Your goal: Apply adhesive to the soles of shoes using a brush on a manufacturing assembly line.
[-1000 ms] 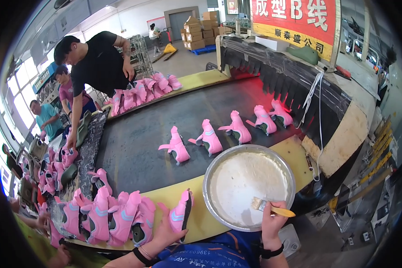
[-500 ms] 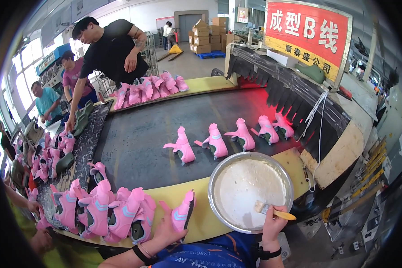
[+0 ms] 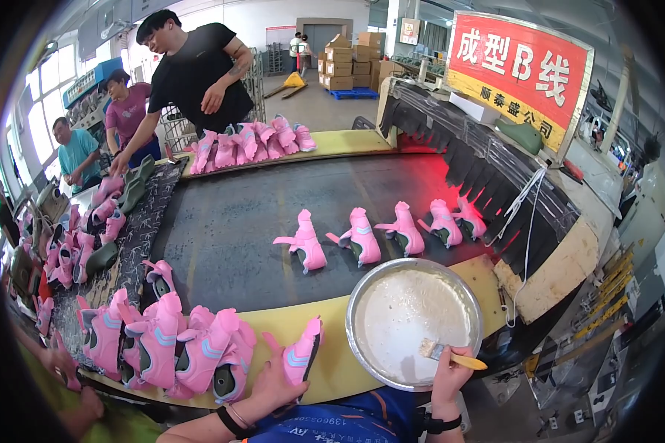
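Observation:
My left hand [image 3: 273, 384] is closed around a pink shoe upper [image 3: 301, 353] with pale blue stripes, held tilted at the belt's near edge. Between the thumb and fingers of my right hand [image 3: 449, 378] is a flat paintbrush [image 3: 462, 359] with a yellow wooden handle. Its pale bristles point left, over the white liquid in a wide metal bowl [image 3: 353, 325]. Left of my left hand, several similar pink shoe uppers [image 3: 203, 354] stand crowded together on the yellow ledge [image 3: 329, 373].
A row of pink uppers [image 3: 362, 240] stands on the dark conveyor belt [image 3: 229, 221], leading to a red-lit tunnel with black flaps [image 3: 488, 170]. More uppers [image 3: 251, 144] line the far ledge. A co-worker in black [image 3: 199, 74] reaches left; another person's arm [image 3: 55, 362] is at lower left.
The view has shifted slightly. The co-worker's reaching hand has risen from the pile at left, and a pink upper now shows just below it. My hands keep nearly the same pose.

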`<control>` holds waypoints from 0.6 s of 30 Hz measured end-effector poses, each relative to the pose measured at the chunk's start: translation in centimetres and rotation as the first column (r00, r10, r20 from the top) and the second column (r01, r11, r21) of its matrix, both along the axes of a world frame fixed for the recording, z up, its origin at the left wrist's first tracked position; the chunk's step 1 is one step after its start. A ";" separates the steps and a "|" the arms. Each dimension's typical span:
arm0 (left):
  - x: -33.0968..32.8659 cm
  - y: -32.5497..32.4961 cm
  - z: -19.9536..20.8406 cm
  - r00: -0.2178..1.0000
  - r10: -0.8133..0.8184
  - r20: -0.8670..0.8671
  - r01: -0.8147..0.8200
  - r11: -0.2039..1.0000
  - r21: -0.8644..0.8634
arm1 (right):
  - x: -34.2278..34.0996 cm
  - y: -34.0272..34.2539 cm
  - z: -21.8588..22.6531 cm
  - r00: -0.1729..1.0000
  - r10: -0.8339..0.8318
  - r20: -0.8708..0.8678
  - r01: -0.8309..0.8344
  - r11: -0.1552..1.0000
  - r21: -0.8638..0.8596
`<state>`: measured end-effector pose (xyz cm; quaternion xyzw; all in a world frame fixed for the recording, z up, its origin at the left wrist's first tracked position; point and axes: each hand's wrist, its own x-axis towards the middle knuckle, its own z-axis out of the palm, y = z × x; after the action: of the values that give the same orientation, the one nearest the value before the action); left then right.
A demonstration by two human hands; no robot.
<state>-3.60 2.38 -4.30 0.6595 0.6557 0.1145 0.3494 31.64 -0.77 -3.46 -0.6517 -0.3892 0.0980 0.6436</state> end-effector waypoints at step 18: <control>-0.7 0.2 -1.9 0.994 0.024 0.107 -0.029 0.999 0.042 | -0.2 0.2 -0.3 1.000 -0.010 0.003 0.009 0.998 0.061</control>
<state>-4.29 2.55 -6.21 0.6510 0.6422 0.1683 0.3679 31.46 -0.56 -3.72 -0.6339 -0.3901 0.0819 0.6628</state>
